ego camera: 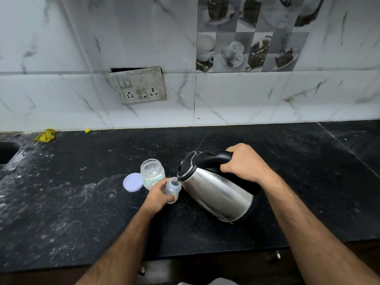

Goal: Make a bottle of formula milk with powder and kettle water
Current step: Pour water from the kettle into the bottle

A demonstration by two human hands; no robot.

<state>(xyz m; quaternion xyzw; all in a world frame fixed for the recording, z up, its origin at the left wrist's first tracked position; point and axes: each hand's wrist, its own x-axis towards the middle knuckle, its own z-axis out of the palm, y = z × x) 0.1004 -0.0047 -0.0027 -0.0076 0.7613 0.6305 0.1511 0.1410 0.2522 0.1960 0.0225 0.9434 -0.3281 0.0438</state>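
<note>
My right hand [244, 163] grips the black handle of a steel kettle [216, 192], which is lifted and tilted to the left. Its spout sits right over the open mouth of a small clear baby bottle [174, 189]. My left hand [157, 195] holds that bottle from the left, tilted slightly toward the kettle, above the black counter [82, 202]. Just behind the bottle stands an open glass jar [152, 172] with pale powder inside. Its white lid [133, 182] lies flat on the counter to the jar's left.
A sink edge [8, 155] cuts into the counter at far left. A yellow cloth [45, 135] and a small yellow-green scrap [88, 131] lie by the tiled wall. A socket panel [138, 86] is mounted on the wall. The counter's front edge runs below my forearms.
</note>
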